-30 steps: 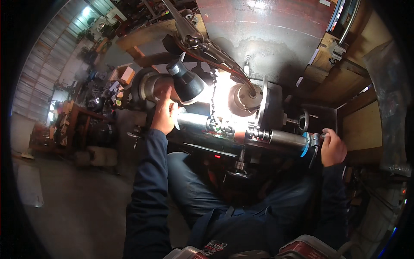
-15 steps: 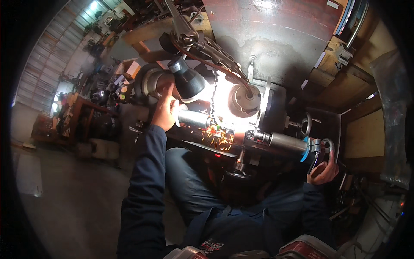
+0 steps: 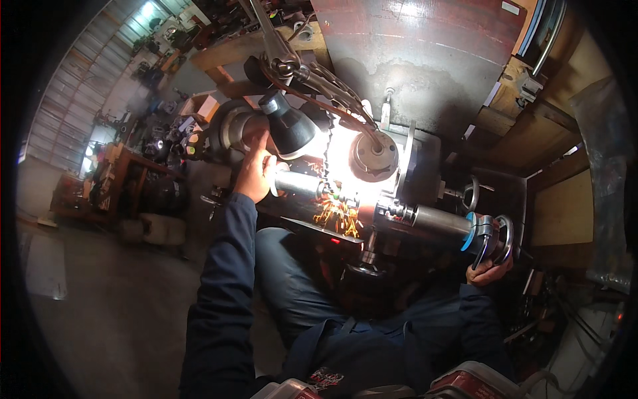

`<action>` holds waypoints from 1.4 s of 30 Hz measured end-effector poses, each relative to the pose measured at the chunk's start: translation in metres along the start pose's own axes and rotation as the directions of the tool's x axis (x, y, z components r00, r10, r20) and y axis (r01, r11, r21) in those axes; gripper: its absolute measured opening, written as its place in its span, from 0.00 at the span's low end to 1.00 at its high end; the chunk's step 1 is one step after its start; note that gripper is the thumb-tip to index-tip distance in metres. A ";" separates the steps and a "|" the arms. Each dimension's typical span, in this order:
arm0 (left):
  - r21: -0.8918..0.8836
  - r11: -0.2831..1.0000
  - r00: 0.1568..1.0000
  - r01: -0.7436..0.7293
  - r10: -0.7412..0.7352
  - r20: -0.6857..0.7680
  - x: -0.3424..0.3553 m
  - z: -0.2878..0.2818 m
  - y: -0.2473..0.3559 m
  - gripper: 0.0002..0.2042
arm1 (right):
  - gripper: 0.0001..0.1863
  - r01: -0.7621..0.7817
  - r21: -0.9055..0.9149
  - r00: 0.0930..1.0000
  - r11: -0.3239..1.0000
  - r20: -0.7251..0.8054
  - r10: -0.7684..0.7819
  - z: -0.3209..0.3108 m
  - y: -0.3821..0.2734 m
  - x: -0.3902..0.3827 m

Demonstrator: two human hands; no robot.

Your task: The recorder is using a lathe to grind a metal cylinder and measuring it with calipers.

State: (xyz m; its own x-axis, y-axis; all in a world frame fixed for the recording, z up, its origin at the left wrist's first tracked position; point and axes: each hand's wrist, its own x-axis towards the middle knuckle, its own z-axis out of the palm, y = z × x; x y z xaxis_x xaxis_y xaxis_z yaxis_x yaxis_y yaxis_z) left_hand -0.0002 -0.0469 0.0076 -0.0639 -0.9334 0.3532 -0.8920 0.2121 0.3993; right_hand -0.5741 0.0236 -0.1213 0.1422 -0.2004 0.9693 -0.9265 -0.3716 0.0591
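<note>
My left hand [image 3: 254, 176] is at the left end of a metal cylinder [image 3: 298, 183], beside a pale round flange. One finger stretches up past the black lamp head [image 3: 290, 124]; the rest curl at the flange, and what they hold is hidden. On the right, my right hand [image 3: 490, 272] grips the lower rim of a shiny handwheel [image 3: 506, 240] at the end of a second metal cylinder [image 3: 444, 222] with a blue ring [image 3: 470, 230]. Orange sparks [image 3: 337, 217] spray downward between the cylinders, below a brightly lit round metal hub [image 3: 373, 157]. Glare hides the contact spot.
A jointed lamp arm [image 3: 284, 65] reaches over the machine. Another handwheel [image 3: 471, 193] stands at the right, and a lower one [image 3: 369, 269] sits just above my lap. A reddish-grey panel [image 3: 419, 40] rises behind. Cluttered shelves [image 3: 126, 183] stand at the far left.
My right hand has moved down and slightly left around the handwheel's rim. The spark spray has changed shape. My left hand stays in place.
</note>
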 end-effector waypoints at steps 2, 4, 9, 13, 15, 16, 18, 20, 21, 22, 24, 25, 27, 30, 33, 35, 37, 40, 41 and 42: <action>0.029 0.999 1.000 0.020 -0.020 0.004 0.000 0.000 0.001 0.30 | 0.26 -0.036 -0.012 0.999 0.999 -0.008 0.036 0.002 0.005 -0.021; -0.056 0.997 0.998 0.061 -0.060 0.019 0.000 0.000 0.002 0.30 | 0.26 -0.067 -0.025 0.998 0.997 -0.015 0.066 -0.001 0.010 -0.036; 0.043 0.999 0.998 0.034 -0.031 -0.059 -0.009 0.004 -0.024 0.28 | 0.36 -0.351 0.096 0.911 0.931 0.268 0.315 -0.004 0.012 -0.041; -0.185 0.956 0.974 0.227 -0.221 0.050 -0.007 0.004 -0.009 0.29 | 0.38 -0.353 0.048 0.874 0.934 0.373 0.311 -0.010 0.009 -0.019; -0.071 0.987 0.986 0.142 -0.148 -0.079 -0.009 0.013 -0.021 0.28 | 0.39 -0.356 0.014 0.842 0.934 0.438 0.314 -0.014 0.003 -0.012; -0.060 0.993 0.989 0.100 -0.106 -0.105 -0.002 0.024 -0.019 0.28 | 0.37 -0.334 -0.084 0.852 0.939 0.399 0.339 -0.022 0.025 -0.045; -0.021 0.997 0.988 0.071 -0.073 -0.134 0.001 0.026 -0.018 0.29 | 0.32 -0.109 -0.206 0.969 0.972 0.195 0.150 -0.016 0.030 -0.059; -0.011 0.989 0.985 0.145 -0.145 -0.088 -0.004 0.015 -0.013 0.29 | 0.29 0.002 -0.259 0.985 0.966 0.169 0.043 -0.012 0.028 -0.049; 0.004 0.985 0.982 0.173 -0.172 -0.084 -0.007 0.011 -0.009 0.29 | 0.28 0.001 -0.257 0.984 0.967 0.171 0.044 -0.010 0.027 -0.044; -0.006 0.984 0.980 0.178 -0.178 -0.090 -0.008 0.008 -0.007 0.29 | 0.26 -0.002 -0.261 0.984 0.965 0.170 0.047 -0.010 0.022 -0.032; 0.040 0.978 0.978 0.206 -0.205 -0.027 -0.007 0.007 -0.005 0.29 | 0.24 -0.099 -0.262 0.957 0.960 0.238 0.164 -0.017 0.003 0.000; 0.029 0.978 0.979 0.205 -0.204 -0.028 -0.007 0.008 -0.005 0.29 | 0.23 -0.207 -0.272 0.909 0.940 0.303 0.288 -0.021 -0.003 0.012; 0.025 0.980 0.979 0.199 -0.197 -0.053 -0.004 0.013 -0.002 0.30 | 0.22 -0.260 -0.328 0.879 0.908 0.309 0.363 -0.026 0.004 0.016; 0.056 0.973 0.974 0.223 -0.221 -0.042 -0.007 0.011 -0.003 0.30 | 0.22 -0.291 -0.326 0.833 0.900 0.376 0.406 -0.024 -0.013 0.049; 0.060 0.976 0.977 0.209 -0.205 -0.059 -0.005 0.015 -0.006 0.29 | 0.22 -0.329 -0.314 0.772 0.891 0.455 0.445 -0.027 -0.017 0.075; 0.067 0.973 0.974 0.223 -0.220 -0.045 -0.005 0.015 -0.006 0.29 | 0.21 -0.281 -0.272 0.814 0.920 0.441 0.379 -0.024 -0.015 0.088; 0.073 0.969 0.972 0.236 -0.234 -0.030 -0.004 0.012 -0.004 0.29 | 0.20 -0.380 -0.323 0.662 0.867 0.560 0.499 -0.022 -0.009 0.099; 0.061 0.971 0.973 0.232 -0.230 -0.031 -0.005 0.011 -0.002 0.29 | 0.21 -0.349 -0.391 0.565 0.852 0.637 0.524 -0.018 -0.010 0.127; 0.069 0.970 0.973 0.231 -0.229 -0.030 -0.005 0.011 -0.002 0.29 | 0.21 -0.338 -0.446 0.467 0.829 0.685 0.559 -0.015 -0.011 0.135; 0.080 0.970 0.973 0.231 -0.229 -0.030 -0.005 0.010 -0.002 0.28 | 0.20 -0.298 -0.484 0.410 0.823 0.713 0.569 -0.009 -0.005 0.141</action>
State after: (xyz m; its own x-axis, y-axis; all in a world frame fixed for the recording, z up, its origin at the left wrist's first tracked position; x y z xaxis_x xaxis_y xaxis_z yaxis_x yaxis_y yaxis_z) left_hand -0.0026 -0.0452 -0.0038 0.1559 -0.9480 0.2776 -0.9154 -0.0331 0.4012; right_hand -0.5524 0.0056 0.0172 -0.2200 -0.9399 0.2612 -0.9732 0.1932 -0.1245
